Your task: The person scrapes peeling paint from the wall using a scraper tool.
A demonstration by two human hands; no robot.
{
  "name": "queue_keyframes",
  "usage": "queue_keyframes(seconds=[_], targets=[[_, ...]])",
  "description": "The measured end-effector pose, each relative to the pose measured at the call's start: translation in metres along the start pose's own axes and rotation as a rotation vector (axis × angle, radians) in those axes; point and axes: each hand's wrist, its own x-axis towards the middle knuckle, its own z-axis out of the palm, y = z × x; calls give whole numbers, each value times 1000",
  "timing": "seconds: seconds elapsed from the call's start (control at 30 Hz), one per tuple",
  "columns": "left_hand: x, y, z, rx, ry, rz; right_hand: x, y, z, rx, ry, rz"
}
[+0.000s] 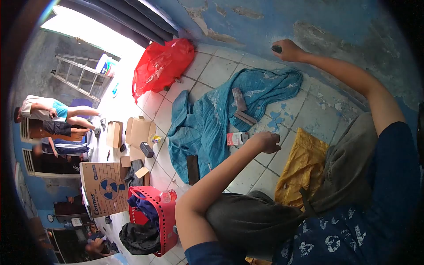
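My right hand (291,50) is closed around a small dark object (277,49) close to the peeling blue wall (265,31); its kind is unclear. My left hand (265,142) hangs over the tiles with curled fingers, and something dark shows at the fingertips, too small to name. Beside the left hand lies a red and white cigarette pack (237,138). A crumpled teal cloth (201,119) spreads over the floor, bearing two greyish bar-shaped pieces (239,99) and a dark phone-like slab (193,170). Blue paint flakes (276,120) are scattered between my hands.
A yellow crumpled sheet (300,165) lies by my legs. Around me are a red plastic bag (163,66), a red basket of clothes (165,221) and a cardboard fan box (104,190). Farther off, a ladder (79,75) stands near a person (44,108) and other people.
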Motion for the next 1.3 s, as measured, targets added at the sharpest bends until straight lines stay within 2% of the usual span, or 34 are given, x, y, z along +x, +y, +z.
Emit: queue_keyframes(seconds=[0.07, 0.17, 0.23, 0.3, 0.33, 0.5, 0.67, 0.8, 0.87, 0.9, 0.97, 1.03, 1.17, 1.3], targets=[[2, -2, 2, -2, -25, -17, -1, -1, 3, 35, 106, -106], [2, -4, 4, -10, 32, -5, 0, 10, 5, -59, 8, -44], [0, -3, 3, -30, 97, 27, -2, 9, 10, -24, 60, -62], [0, -1, 0, -12, 41, 18, -5, 3, 9, 10, 103, -80], [0, -1, -1, 5, -16, 9, -3, -4, 4, 27, 59, -62], [-1, -1, -1, -18, 8, 7, -1, 6, 5, -47, -63, -4], [-1, -3, 1, -16, -6, 22, 0, -2, 10, 41, 111, -151], [-1, -2, 0, -14, 34, 34, -1, 12, 10, 39, 69, -74], [-2, -2, -1, -10, 28, 32, -5, 7, 2, 20, -50, 25], [-2, -2, -1, -9, 14, 30, -5, 4, 1, 22, -49, 26], [-2, -1, -3, -7, -4, 30, -4, -2, -1, 42, 95, -121], [-3, -1, -3, -26, -14, -25, -4, -2, -3, 24, 66, -100], [-2, 1, -4, -17, 23, 27, -1, 1, 10, 34, 76, -59], [-7, 2, -8, -24, -9, -5, 3, -2, 8, 87, 40, -54]])
